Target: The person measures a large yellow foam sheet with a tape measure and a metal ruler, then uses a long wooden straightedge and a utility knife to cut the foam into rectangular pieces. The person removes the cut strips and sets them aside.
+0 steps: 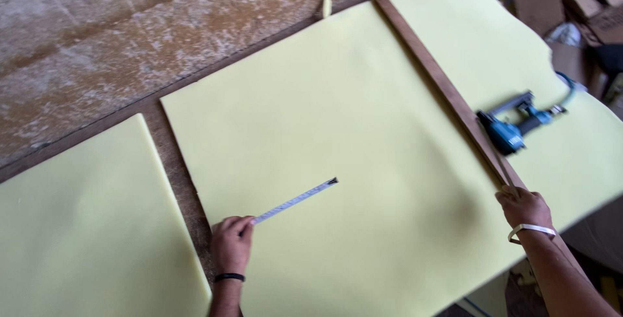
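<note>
Across the wide yellow foam sheet (pixel 337 129) on the bench (pixel 175 161): left grip (pixel 231 242) pinching a measuring tape (pixel 295 200), right grip (pixel 523 207) pressed on a long wooden strip (pixel 444 86). Likely to skew if either slips; risks a crooked line.

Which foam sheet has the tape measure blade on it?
The large middle foam sheet: the tape measure blade runs out across it from the left hand. The left foam sheet is bare.

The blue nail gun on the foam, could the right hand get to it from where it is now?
Probably yes. The right hand rests on the end of the wooden strip, and the blue nail gun lies just beyond it on the yellow foam sheet, nothing between.
</note>
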